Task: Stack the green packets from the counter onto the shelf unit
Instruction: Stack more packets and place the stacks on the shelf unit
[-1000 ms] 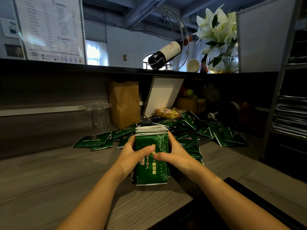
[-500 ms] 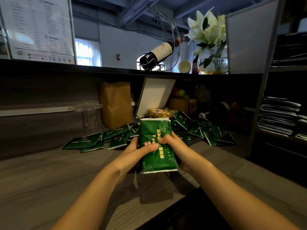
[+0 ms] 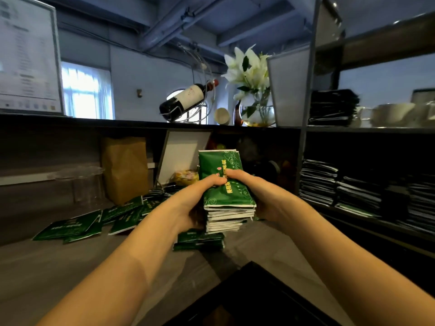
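On the left, loose green packets [image 3: 70, 228] lie flat and scattered on the grey counter [image 3: 47, 274], in front of a clear glass jar [image 3: 81, 182] and a brown paper bag [image 3: 126, 168]. The left hand [image 3: 188, 205] comes in from the lower left with the forearm stretched forward; its palm presses on the left side of a stack of green packets [image 3: 226, 191], and its thumb lies across the top packet. The stack is held in the air above the counter, above a few more packets [image 3: 199, 241] that lie flat. Its long axis points away from the person and a little upward, so the green face is tilted toward the camera and the white edges of the lower packets show at the near end. The right hand [image 3: 261, 196] closes on the right side of the stack, its thumb meeting the left thumb on top. To the right stands the shelf unit [image 3: 303, 137], with dark piles of stacked packets [image 3: 357, 191] on its shelves.
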A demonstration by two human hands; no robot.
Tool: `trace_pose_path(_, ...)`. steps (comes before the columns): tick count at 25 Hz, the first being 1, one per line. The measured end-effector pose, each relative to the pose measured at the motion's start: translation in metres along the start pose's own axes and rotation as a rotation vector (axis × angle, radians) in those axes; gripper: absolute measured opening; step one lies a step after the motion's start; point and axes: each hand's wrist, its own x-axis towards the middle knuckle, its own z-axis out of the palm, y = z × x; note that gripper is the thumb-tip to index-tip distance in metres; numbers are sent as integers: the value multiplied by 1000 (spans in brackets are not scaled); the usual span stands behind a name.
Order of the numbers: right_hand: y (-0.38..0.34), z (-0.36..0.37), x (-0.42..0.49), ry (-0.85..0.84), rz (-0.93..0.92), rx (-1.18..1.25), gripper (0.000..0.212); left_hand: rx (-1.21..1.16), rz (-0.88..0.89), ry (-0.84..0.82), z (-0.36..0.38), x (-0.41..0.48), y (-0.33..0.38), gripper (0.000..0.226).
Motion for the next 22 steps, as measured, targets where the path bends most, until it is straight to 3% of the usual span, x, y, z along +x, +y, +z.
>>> trace_pose_path(4, -35, -40, -34, 92, -65, -101, 82, -16, 21, -101, 52, 9, 27, 22)
trace_pose_path(6, -51, -59, -52, 220, -170, -107, 95, -43, 20, -166, 79, 12, 42, 24)
trace_pose_path(9, -74, -87, -90, 379, -464, -275, 80, -63, 3, -273, 117, 15, 64, 28)
trace_pose_path(12, -87, -115, -129, 402, -683, -711, 83, -27, 2, -353, 154, 21, 90, 32)
trace_pose_path(15, -103, -140, -149, 413, -725, -1049, 93, -4, -8, -454, 187, 25, 114, 41)
trace_pose_path(22, -132, -185, -163, 566, -668, -1373, 101, 13, -8, -517, 243, 50, 140, 47)
